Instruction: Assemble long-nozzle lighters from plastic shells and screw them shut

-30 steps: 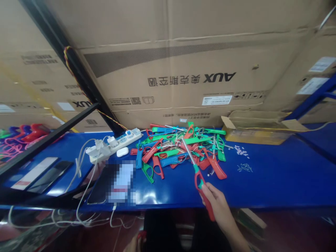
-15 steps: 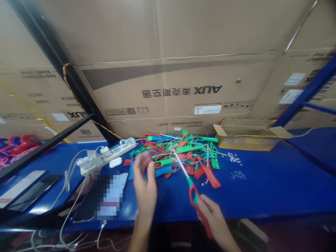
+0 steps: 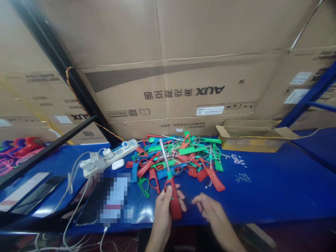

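A red long-nosed gas lighter with a silver metal tube and green collar is gripped in my left hand, its tube pointing up and away over the pile. My right hand is apart from it, a little to the right, holding nothing, with its fingers loosely bent and the index stretched toward the lighter. Beyond both hands lies a heap of lighter parts: red, green and blue handle shells, metal tubes and thin wires. A red handle shell lies at the heap's near right side.
An open cardboard box stands behind on the right. Small pinkish pieces and thin pale green bits lie right of the heap. At left are a power strip, a white earbud case, and a plugged-in tablet.
The red lighter has passed from my right hand to my left. My left hand has moved right and nearer me, away from the heap; my right hand has let go.
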{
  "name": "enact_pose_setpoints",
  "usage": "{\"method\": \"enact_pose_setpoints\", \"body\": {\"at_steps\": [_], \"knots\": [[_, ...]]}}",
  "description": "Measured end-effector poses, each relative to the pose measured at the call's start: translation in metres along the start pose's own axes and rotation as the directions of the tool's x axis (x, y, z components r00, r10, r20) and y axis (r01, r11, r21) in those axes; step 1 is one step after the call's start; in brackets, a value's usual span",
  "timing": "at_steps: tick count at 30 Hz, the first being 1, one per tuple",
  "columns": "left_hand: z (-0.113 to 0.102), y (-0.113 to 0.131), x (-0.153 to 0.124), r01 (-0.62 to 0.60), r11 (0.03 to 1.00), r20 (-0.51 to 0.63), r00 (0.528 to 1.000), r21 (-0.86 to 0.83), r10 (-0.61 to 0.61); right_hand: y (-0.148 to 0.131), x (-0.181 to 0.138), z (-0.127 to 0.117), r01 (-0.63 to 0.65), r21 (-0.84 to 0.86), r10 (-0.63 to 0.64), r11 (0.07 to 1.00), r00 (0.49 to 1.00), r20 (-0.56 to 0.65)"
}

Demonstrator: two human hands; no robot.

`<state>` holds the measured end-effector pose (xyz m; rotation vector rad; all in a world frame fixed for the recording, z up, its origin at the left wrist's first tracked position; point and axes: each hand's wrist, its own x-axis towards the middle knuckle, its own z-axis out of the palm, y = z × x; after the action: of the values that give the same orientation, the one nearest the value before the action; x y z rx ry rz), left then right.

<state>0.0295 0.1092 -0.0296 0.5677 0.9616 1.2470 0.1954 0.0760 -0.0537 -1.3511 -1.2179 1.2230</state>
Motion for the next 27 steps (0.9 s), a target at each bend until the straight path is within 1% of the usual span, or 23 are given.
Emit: {"method": "enact_pose_setpoints", "body": {"at_steps": [1, 3, 4, 6, 10, 15, 20, 27], "knots": [[-0.006, 0.001, 0.003, 0.032, 0.998, 0.027, 0.999, -0.058, -0.031, -0.002, 0.006, -0.005, -0.058, 0.129, 0.059, 0.990, 0.998, -0.002], [-0.015, 0.000, 0.006, 0.125, 0.978, 0.105, 0.989, -0.166, -0.109, -0.001, 0.015, -0.011, -0.132, 0.388, 0.138, 0.912, 0.990, 0.013], [-0.018, -0.002, 0.007, 0.165, 0.966, 0.133, 0.981, -0.202, -0.140, 0.000, 0.019, -0.012, -0.148, 0.476, 0.156, 0.867, 0.987, 0.022], [-0.021, -0.005, 0.009, 0.209, 0.952, 0.155, 0.972, -0.226, -0.176, 0.004, 0.024, -0.012, -0.156, 0.550, 0.169, 0.821, 0.985, 0.028], [-0.022, -0.010, 0.012, 0.222, 0.951, 0.162, 0.968, -0.213, -0.190, 0.006, 0.028, -0.011, -0.186, 0.563, 0.176, 0.805, 0.982, 0.072], [-0.021, -0.016, 0.013, 0.209, 0.959, 0.156, 0.971, -0.192, -0.180, 0.005, 0.026, -0.013, -0.217, 0.552, 0.177, 0.805, 0.976, 0.126], [-0.018, -0.018, 0.019, 0.183, 0.963, 0.114, 0.980, -0.198, -0.162, 0.005, 0.026, -0.013, -0.221, 0.540, 0.182, 0.812, 0.975, 0.125], [-0.019, -0.015, 0.016, 0.187, 0.961, 0.117, 0.979, -0.205, -0.166, 0.008, 0.028, -0.012, -0.224, 0.497, 0.187, 0.838, 0.975, 0.124]]}}
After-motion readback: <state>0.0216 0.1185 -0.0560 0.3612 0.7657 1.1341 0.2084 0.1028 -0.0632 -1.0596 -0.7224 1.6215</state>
